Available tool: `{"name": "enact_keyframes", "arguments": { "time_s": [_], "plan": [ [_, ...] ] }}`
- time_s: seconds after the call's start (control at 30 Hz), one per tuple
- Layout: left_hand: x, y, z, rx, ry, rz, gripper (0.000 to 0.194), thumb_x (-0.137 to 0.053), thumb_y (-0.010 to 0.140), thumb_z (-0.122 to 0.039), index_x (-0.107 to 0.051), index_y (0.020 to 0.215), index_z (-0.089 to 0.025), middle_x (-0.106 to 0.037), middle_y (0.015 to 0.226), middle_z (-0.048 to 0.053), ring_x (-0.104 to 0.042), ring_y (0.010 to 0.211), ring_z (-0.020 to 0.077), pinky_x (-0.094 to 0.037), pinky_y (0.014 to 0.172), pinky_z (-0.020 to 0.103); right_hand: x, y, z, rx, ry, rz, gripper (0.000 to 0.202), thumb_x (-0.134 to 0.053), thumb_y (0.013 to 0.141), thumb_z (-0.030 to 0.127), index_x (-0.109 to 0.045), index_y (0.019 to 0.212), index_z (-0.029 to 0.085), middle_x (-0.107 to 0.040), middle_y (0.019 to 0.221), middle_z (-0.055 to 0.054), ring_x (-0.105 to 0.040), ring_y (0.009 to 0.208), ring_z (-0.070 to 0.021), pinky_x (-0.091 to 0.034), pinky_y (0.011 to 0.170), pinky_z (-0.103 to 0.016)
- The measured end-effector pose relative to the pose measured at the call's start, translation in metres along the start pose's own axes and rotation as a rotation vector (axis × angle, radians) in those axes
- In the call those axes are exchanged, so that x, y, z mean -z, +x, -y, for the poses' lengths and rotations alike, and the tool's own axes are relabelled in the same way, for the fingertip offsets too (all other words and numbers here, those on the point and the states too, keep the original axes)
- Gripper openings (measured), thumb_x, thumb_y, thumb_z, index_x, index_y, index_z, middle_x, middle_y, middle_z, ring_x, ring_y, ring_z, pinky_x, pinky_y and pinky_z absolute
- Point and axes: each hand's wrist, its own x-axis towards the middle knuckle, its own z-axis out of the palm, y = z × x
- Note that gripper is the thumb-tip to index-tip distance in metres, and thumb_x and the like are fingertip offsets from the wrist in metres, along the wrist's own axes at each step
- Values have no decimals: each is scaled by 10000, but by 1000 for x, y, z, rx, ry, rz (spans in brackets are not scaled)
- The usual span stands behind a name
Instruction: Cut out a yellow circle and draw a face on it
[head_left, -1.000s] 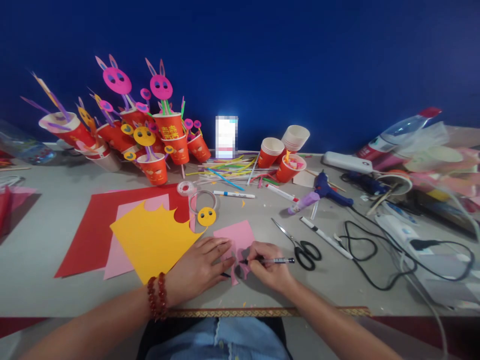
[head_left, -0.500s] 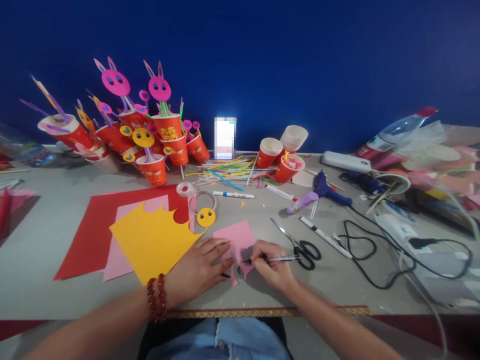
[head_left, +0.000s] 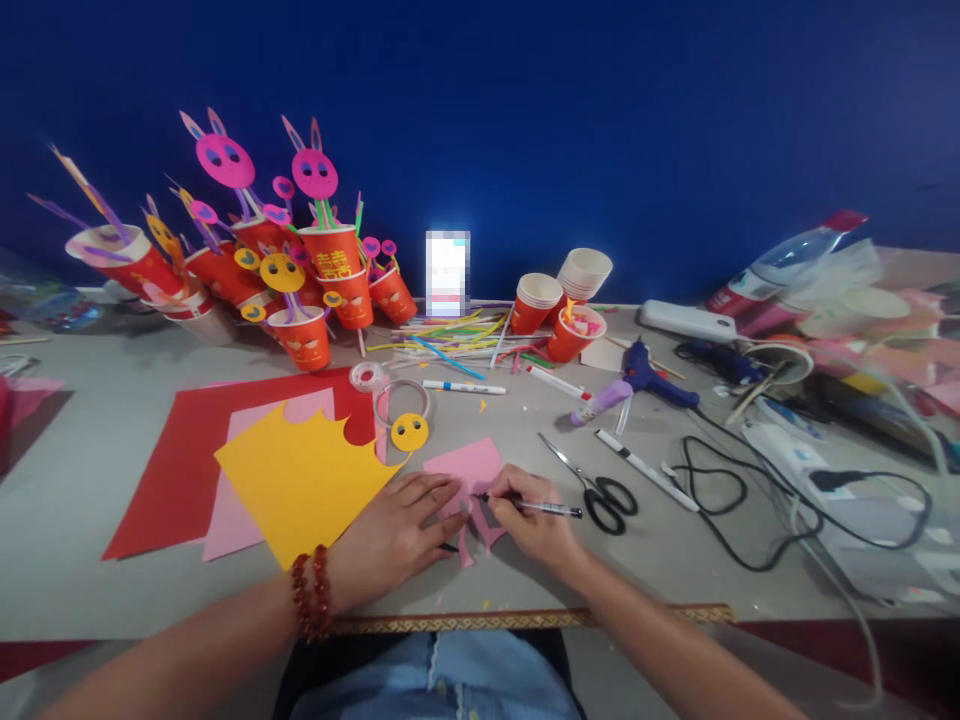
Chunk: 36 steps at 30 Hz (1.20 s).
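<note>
"Pinching what, that right hand point(head_left: 541, 532)?"
"Pen point(head_left: 559, 509), tip at the pink paper point(head_left: 472, 460) on the table point(head_left: 90, 440)."
"And the left hand point(head_left: 397, 527)?"
"Spread, palm down, over the paper's near left side."

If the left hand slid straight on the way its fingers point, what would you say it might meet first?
Sliding over the pink paper beneath it, the left hand would probably meet the pen, near its tip, held in the right hand, though depth is unclear.
</note>
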Motion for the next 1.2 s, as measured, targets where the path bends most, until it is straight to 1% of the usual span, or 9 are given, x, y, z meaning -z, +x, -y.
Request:
{"name": "enact_keyframes", "arguments": {
  "time_s": [0.3, 0.53, 1.0, 1.2],
  "plan": [
    [0, 0, 0, 5, -6, 15, 398, -647, 896, -308, -565, 1271, -201, -553, 1386, 133, -452, 1318, 292, -409, 1062, 487, 0, 0, -2, -19, -44, 28, 131, -490, 745, 130, -520, 644, 209, -515, 579, 41, -457, 534, -118, -350, 536, -228],
    [1, 2, -1, 1, -14, -2, 399, -650, 895, -309, -561, 1268, -200, -557, 1380, 138, -449, 1321, 280, -412, 1061, 477, 1, 1, 2, -26, -46, 36, 137, -489, 740, 123, -516, 638, 211, -517, 570, 43, -451, 522, -116, -347, 533, -226],
    [2, 1, 0, 6, -9, 30, 402, -640, 901, -308, -561, 1284, -215, -540, 1396, 124, -443, 1324, 293, -400, 1068, 487, 2, 0, 1, 6, -56, 23, 143, -482, 733, 127, -489, 617, 212, -482, 548, 47, -428, 500, -111, -319, 515, -227],
    [3, 1, -1, 6, 2, 32, 388, -625, 912, -307, -559, 1282, -211, -546, 1389, 124, -445, 1322, 293, -400, 1067, 477, 2, -1, 0, 26, -37, 13, 149, -483, 724, 119, -481, 609, 214, -488, 552, 41, -433, 506, -116, -328, 525, -236]
  ]
}}
